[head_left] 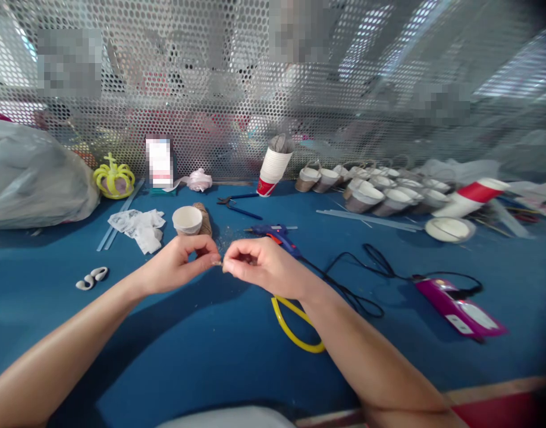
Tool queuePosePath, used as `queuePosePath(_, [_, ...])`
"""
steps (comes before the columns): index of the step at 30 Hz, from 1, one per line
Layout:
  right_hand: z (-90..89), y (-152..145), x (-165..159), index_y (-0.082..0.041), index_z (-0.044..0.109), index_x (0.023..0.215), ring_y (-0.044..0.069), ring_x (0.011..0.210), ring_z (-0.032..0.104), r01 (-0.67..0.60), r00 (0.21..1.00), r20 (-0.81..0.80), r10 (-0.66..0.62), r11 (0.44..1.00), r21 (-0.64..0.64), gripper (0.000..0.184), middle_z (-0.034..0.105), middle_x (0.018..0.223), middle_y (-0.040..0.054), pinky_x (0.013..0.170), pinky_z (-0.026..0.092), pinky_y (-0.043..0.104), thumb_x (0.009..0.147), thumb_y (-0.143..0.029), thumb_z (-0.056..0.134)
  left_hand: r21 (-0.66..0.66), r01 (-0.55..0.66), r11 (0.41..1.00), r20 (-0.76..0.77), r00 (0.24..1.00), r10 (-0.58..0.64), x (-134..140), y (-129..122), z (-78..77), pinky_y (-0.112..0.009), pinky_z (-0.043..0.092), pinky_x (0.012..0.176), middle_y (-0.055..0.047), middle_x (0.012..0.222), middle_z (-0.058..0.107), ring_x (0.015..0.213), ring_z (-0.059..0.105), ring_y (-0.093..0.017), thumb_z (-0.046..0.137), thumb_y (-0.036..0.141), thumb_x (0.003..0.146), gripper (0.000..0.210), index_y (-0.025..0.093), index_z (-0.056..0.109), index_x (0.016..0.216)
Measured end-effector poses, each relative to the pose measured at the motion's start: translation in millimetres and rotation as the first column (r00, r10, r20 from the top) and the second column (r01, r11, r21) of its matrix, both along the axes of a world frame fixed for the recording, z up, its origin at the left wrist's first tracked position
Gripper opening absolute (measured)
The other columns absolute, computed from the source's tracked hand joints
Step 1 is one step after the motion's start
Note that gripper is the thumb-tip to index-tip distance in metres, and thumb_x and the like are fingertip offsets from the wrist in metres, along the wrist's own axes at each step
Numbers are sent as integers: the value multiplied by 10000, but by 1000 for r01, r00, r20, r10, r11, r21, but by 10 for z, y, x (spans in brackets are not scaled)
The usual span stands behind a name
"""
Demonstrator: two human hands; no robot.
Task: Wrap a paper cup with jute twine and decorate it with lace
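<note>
My left hand (pixel 184 264) and my right hand (pixel 259 264) meet over the middle of the table, fingertips almost touching. Each one pinches a small tan bit (pixel 221 264) that looks like twine, though it is too small to be sure. Just behind my left hand is a white paper cup (pixel 187 220), and beside it lies a roll of brown twine (pixel 203 219). A blue glue gun (pixel 273 230) rests behind my right hand, partly hidden by it. Yellow tubing (pixel 295 342) loops out from under my right forearm.
Pliers (pixel 239 205) lie near a leaning stack of paper cups (pixel 275 169). Several wrapped cups (pixel 364 195) stand at the back right, near a purple power strip (pixel 460 306). To the left are crumpled tissue (pixel 141 229), a yellow crown (pixel 114 181) and scissors handles (pixel 92 277).
</note>
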State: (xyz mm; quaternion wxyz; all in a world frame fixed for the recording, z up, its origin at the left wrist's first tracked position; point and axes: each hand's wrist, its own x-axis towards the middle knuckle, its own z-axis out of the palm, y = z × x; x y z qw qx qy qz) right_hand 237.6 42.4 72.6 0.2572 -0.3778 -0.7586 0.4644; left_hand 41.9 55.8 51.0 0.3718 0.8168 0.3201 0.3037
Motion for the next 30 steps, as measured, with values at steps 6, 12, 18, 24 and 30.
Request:
queuePosePath(6, [-62,34,-21,-145,566,703,77,537,432,148,987,-75,-143,987,67,123,516,603,-22,492,357,190,791,-218,523,-2,-91,996,36,995,91,70,-64,-44,-195,370,534,16,630,543,576,443,-78,473,282,861,223,131,563,724])
queuePosePath(12, [-128,17,-39,-155,551,648,90,566,462,210,967,44,-250,884,418,142,530,631,-9,539,367,207,781,-114,523,388,-155,909,-57,980,191,121,-164,-16,-225,391,580,-3,616,590,586,501,-104,492,153,834,137,144,579,728])
queuePosePath(18, [-113,-8,-48,-141,564,664,106,584,465,39,938,258,-230,811,583,154,502,641,2,566,351,226,798,-81,517,616,-72,785,-149,967,206,82,-159,23,-277,395,657,-14,641,593,609,519,-125,472,130,849,146,151,571,744])
queuePosePath(24, [-60,-23,-34,-143,560,663,90,568,456,-112,963,266,-44,833,542,150,514,637,-6,565,355,210,793,-73,528,442,-87,893,-123,980,156,8,-86,84,-235,397,614,-14,651,585,625,509,-112,497,168,843,132,139,580,744])
queuePosePath(30, [-14,-19,-22,-150,551,643,73,546,444,-5,999,43,-10,948,319,164,519,629,-19,514,360,189,804,-138,526,-65,-14,998,19,1000,15,-24,38,15,-194,359,521,8,634,535,578,441,-83,502,277,838,199,133,585,728])
